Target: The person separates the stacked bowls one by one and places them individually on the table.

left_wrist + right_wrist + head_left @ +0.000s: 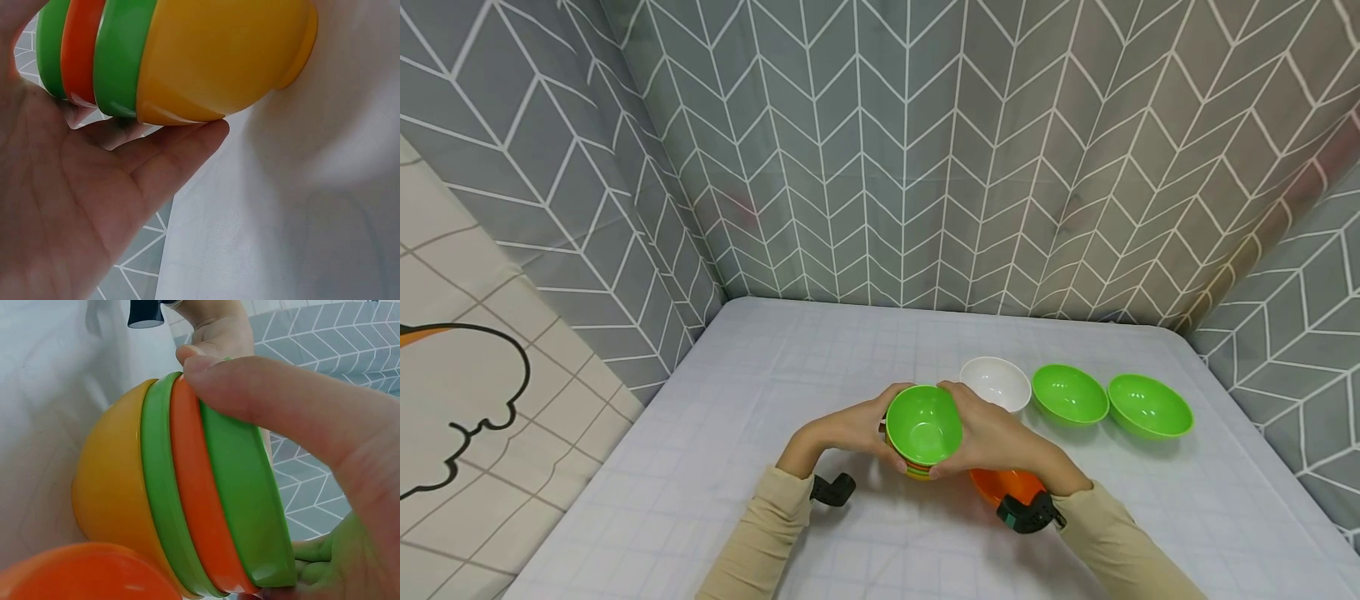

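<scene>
Both hands hold one stack of nested bowls between them near the middle of the table. My left hand [867, 427] grips its left side and my right hand [992, 429] its right side, thumbs toward the near side. A green bowl [923, 427] is uppermost, its inside facing up. Below it come an orange bowl [199, 481], another green bowl [164, 481] and a yellow bowl [219, 56] at the bottom, whose foot is close over the tabletop. In the left wrist view, fingers run along the side of the stack and reach the yellow bowl.
An orange bowl [992, 482] on the table is partly hidden beneath my right wrist. Beyond my right hand, a white bowl [996, 382] and two green bowls, one nearer [1070, 395] and one at the far right [1150, 407], stand in a row. A patterned curtain [910, 167] hangs behind the table [662, 500].
</scene>
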